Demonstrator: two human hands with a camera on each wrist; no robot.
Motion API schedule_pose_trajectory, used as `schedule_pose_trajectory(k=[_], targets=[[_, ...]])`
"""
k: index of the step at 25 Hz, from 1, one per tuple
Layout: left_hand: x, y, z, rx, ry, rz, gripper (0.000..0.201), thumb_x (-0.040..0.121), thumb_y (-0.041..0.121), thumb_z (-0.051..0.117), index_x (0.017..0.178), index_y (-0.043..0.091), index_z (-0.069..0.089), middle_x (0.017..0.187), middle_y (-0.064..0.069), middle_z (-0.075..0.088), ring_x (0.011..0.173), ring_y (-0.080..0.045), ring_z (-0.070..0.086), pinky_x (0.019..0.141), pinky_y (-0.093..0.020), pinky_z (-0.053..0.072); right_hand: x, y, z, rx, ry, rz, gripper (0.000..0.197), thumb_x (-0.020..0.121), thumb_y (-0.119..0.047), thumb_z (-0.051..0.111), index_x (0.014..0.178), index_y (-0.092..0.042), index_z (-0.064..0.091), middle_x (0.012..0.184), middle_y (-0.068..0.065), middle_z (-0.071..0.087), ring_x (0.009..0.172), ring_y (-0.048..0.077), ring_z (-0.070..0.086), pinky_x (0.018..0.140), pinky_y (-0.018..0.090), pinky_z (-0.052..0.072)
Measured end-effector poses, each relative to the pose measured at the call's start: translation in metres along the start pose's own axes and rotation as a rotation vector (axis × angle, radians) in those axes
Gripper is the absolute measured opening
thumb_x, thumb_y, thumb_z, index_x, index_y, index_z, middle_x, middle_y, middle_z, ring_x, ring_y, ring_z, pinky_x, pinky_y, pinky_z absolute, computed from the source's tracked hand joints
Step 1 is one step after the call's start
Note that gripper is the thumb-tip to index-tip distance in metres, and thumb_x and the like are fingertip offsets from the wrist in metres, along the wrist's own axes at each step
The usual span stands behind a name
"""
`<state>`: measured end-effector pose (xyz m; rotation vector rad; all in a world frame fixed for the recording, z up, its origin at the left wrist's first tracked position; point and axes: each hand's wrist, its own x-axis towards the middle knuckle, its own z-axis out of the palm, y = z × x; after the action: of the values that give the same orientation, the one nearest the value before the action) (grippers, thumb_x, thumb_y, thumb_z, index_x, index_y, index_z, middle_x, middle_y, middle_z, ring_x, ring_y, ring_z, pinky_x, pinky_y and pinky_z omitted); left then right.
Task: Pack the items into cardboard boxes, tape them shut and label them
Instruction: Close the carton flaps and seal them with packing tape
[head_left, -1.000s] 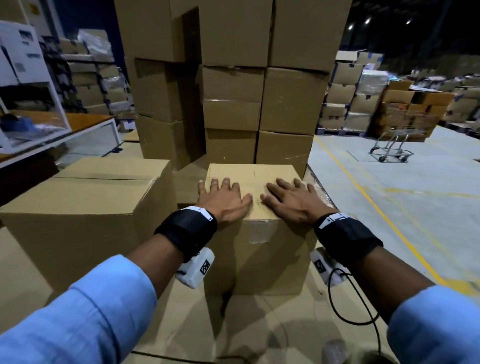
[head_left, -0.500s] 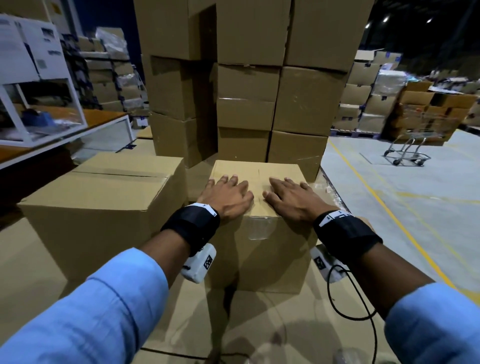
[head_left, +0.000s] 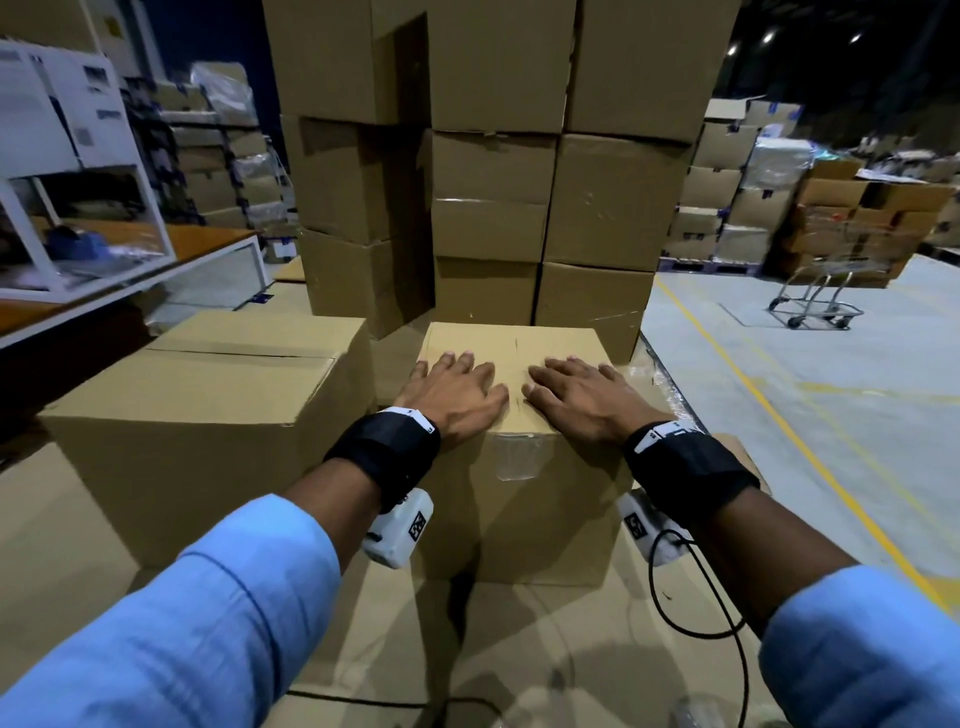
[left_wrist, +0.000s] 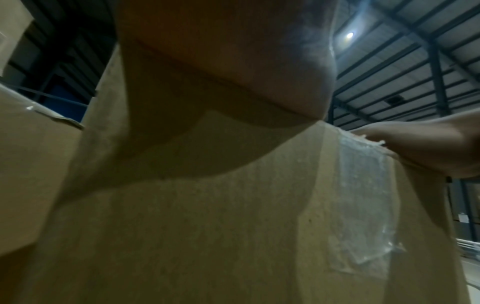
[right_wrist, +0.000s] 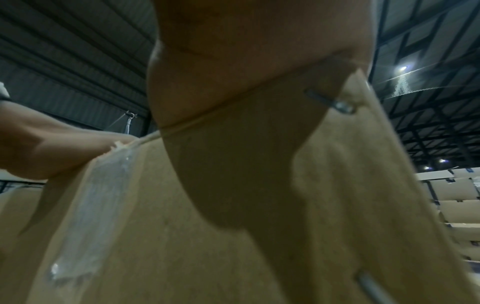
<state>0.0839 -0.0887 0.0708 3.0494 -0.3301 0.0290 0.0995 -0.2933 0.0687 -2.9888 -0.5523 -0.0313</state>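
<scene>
Cardboard box (head_left: 524, 499) sits as before, taped seam between the thumbs; left hand (head_left: 457, 397) and right hand (head_left: 584, 397) still press flat, fingers straight, slightly spread.

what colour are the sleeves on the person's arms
Light blue, both sleeves; clearest in the head view.

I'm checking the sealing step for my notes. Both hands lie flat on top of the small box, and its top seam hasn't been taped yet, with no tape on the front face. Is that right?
Not quite. The left hand and right hand do lie flat on the small box, but clear tape already runs down over its front face, as the left wrist view shows.
</scene>
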Motion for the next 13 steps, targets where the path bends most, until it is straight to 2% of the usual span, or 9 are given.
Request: schedule_pose_trajectory(k=[4, 7, 9, 13], targets=[[-0.0013, -0.0004, 0.0001, -0.003, 0.003, 0.012, 0.069, 0.101, 0.059, 0.016, 0.160, 0.023, 0.017, 0.168, -0.008, 0.009, 0.154, -0.026, 0.010, 0.123, -0.056, 0.008, 0.0006, 0.0015, 0.0030, 0.009, 0.023, -0.004, 0.068, 0.099, -0.066, 0.012, 0.157, -0.032, 0.023, 0.167, -0.004, 0.015, 0.154, 0.020, 0.011, 0.123, 0.052, 0.007], [-0.0044, 0.0005, 0.0025, -0.061, 0.068, -0.007, 0.069, 0.102, 0.059, 0.018, 0.160, 0.022, 0.017, 0.168, -0.007, 0.011, 0.154, -0.025, 0.011, 0.124, -0.053, 0.009, -0.0009, 0.0016, 0.0042, 0.015, 0.047, -0.003, 0.069, 0.099, -0.067, 0.012, 0.157, -0.031, 0.023, 0.166, -0.002, 0.016, 0.154, 0.021, 0.011, 0.123, 0.051, 0.008], [-0.0054, 0.0020, 0.0027, -0.073, 0.109, -0.005, 0.068, 0.102, 0.058, 0.018, 0.158, 0.021, 0.025, 0.167, -0.007, 0.016, 0.154, -0.025, 0.014, 0.124, -0.052, 0.012, -0.0012, 0.0029, 0.0043, 0.028, 0.081, -0.008, 0.070, 0.098, -0.068, 0.013, 0.157, -0.031, 0.023, 0.166, -0.001, 0.016, 0.153, 0.023, 0.013, 0.123, 0.051, 0.010], [-0.0074, 0.0028, -0.0005, -0.042, 0.142, 0.016, 0.064, 0.104, 0.055, 0.020, 0.147, 0.016, 0.047, 0.159, -0.012, 0.036, 0.147, -0.029, 0.032, 0.120, -0.050, 0.024, 0.0017, 0.0030, 0.0026, 0.011, 0.090, -0.039, 0.068, 0.099, -0.065, 0.014, 0.152, -0.027, 0.035, 0.162, 0.002, 0.029, 0.150, 0.025, 0.024, 0.121, 0.054, 0.018]])
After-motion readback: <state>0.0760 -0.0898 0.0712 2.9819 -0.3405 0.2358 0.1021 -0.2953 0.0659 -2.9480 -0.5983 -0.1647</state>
